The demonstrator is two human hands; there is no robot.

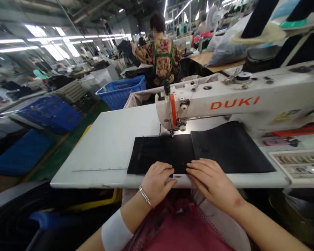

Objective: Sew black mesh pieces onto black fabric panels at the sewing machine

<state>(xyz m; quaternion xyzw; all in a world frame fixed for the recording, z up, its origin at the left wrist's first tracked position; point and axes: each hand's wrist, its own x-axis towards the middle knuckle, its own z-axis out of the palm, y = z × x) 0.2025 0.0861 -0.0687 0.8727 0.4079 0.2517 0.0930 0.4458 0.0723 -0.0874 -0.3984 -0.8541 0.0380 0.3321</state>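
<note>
Under the sewing machine (232, 101), on the pale counter (91, 150), black material (159, 151) lies spread! Left grip (157, 181) and right grip (211, 179) rest along its near edge, fingers extended and close together, no pinch visible; light, even pressure from both should keep it square.

The tabletop (107, 143) leaves room leftward; a sewing machine (219, 92) (head (165, 108) low) bars rear right.

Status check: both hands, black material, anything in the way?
Left hand, right hand at near edge. Black material on table, far edge by presser foot. No obstruction seen.
</note>
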